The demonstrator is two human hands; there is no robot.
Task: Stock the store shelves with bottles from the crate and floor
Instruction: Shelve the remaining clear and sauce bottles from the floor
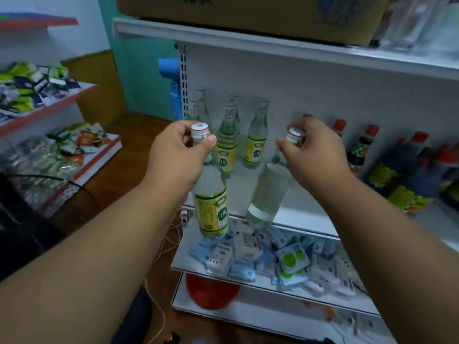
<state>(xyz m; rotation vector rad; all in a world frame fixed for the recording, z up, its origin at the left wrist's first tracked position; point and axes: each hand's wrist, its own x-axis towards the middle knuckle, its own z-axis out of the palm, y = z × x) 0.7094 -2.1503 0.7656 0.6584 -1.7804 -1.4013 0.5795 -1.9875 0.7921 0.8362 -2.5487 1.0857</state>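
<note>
Both forearms reach toward the shelf [293, 214]; left grip [177, 155] pinches a labelled bottle [213, 202] by its cap, right grip [314, 150] a tilted bottle [269, 194].

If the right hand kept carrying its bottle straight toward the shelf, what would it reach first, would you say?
Probably open shelf: the right hand and its bottle point at the gap between the green-labelled bottles and dark sauce bottles, though depth is unclear.
</note>
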